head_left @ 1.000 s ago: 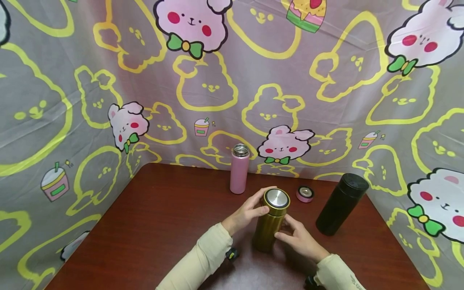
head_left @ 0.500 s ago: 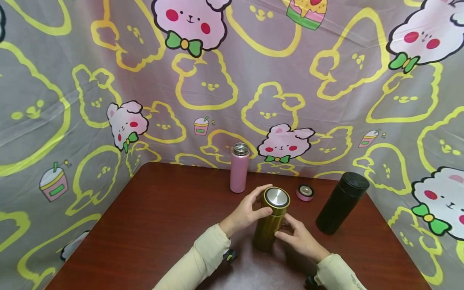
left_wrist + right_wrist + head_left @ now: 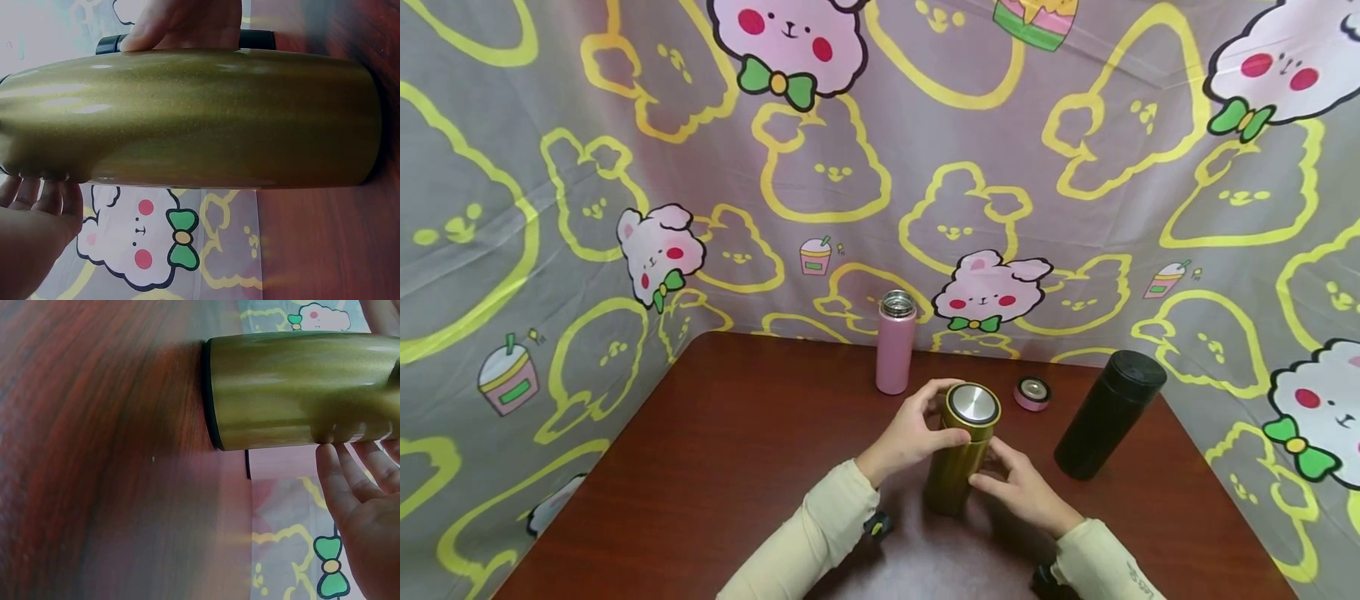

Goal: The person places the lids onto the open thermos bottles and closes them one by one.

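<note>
A gold thermos (image 3: pixel 953 477) stands upright on the table in the head view, its lid (image 3: pixel 973 404) on top with a silver disc. My left hand (image 3: pixel 912 433) grips it at the lid from the left, thumb across the front near the seam. From the right, my right hand (image 3: pixel 1026 492) holds the body, thumb in front and fingers around the far side. The left wrist view shows the gold body side-on, with left-hand fingertips (image 3: pixel 50 197) against it near the lid end. In the right wrist view, right-hand fingertips (image 3: pixel 328 453) touch the body above the dark base.
A pink thermos (image 3: pixel 895 354) without its lid stands at the back. Its small pink-rimmed lid (image 3: pixel 1032 393) lies upside down to the right. A black thermos (image 3: pixel 1105 421) stands further right. Patterned cloth (image 3: pixel 820 183) surrounds the brown table (image 3: pixel 715 450) at the back and sides.
My left hand has turned slightly about the gold thermos's lid, its thumb shifting to the right across the front. My right hand keeps its hold. The head view has tilted a little.
</note>
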`<state>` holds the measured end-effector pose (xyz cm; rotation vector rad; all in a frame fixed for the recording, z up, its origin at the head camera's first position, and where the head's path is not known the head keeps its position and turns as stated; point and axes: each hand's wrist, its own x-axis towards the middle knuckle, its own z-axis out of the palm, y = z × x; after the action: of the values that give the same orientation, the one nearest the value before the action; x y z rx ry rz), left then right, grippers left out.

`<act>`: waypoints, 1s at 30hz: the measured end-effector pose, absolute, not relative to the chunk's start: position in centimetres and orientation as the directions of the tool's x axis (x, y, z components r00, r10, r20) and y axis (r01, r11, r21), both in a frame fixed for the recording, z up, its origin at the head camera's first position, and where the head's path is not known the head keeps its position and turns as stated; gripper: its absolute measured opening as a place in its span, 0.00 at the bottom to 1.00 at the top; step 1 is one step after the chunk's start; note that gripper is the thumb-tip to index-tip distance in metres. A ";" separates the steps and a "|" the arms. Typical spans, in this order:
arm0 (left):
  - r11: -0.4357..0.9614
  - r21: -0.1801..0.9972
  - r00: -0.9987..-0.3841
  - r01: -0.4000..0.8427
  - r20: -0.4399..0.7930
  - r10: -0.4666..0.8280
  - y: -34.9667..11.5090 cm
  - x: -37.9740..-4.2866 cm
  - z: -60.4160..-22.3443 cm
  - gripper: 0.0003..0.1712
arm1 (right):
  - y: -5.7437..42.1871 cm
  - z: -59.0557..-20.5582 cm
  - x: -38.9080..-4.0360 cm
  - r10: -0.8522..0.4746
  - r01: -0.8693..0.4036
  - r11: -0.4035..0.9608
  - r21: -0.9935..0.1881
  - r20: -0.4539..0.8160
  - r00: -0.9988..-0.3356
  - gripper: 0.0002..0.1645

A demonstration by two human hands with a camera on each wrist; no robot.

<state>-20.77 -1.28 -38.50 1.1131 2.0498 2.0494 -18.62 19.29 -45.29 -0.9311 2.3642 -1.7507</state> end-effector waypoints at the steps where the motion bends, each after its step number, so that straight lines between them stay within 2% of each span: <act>1: -0.137 0.884 -0.740 0.447 0.452 0.498 -1.3 -20.8 -38.5 0.36 | 19.3 -45.3 -18.7 -0.493 -0.427 0.176 -0.887 0.296 -0.818 0.29; 8: -0.206 0.891 -0.737 0.404 0.450 0.504 -1.1 -21.0 -38.6 0.35 | 19.4 -45.3 -18.8 -0.504 -0.428 0.163 -0.889 0.298 -0.811 0.30; 17: -0.195 0.900 -0.720 0.390 0.431 0.544 -1.3 -21.8 -38.8 0.35 | 19.4 -45.1 -19.0 -0.500 -0.431 0.176 -0.885 0.297 -0.814 0.29; 23: -0.193 0.906 -0.665 0.376 0.409 0.625 -1.4 -23.3 -40.1 0.35 | 19.4 -45.1 -18.9 -0.509 -0.437 0.174 -0.882 0.299 -0.807 0.30; 30: -0.184 0.914 -0.607 0.361 0.380 0.698 -1.7 -23.7 -40.4 0.40 | 19.4 -45.4 -18.8 -0.508 -0.443 0.177 -0.879 0.304 -0.806 0.30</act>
<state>-23.67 -1.69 -40.40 1.2297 1.8156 1.8651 -18.80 19.42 -45.36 -0.9568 2.3656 -1.7327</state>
